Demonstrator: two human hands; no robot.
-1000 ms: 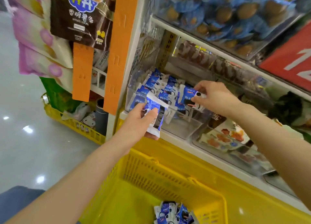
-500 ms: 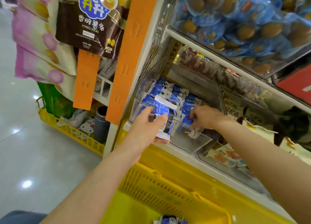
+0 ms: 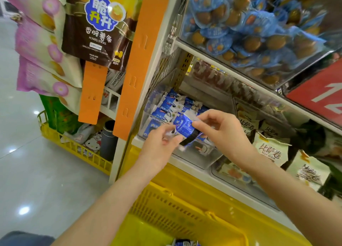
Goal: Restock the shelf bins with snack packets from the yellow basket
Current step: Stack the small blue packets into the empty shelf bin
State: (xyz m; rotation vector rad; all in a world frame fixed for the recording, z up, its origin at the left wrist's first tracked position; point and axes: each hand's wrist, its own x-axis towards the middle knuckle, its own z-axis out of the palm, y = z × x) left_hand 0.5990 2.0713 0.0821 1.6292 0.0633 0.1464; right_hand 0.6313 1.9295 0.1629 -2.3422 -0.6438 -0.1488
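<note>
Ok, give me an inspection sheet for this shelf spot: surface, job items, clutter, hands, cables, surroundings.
Surface: white shelf carrying clear bins; the left bin has blue packets in rows towards its back.
Job's things: one packet held over the bin's front; yellow basket below, spare packets in it.
Clutter: nothing seen.
Hands: left hand and right hand both pinch the packet.
Cables: nothing seen.
Surroundings: cream packs in the next bin, blue-wrapped snacks above, potato-stick bag hanging left, yellow crate on the floor.
</note>
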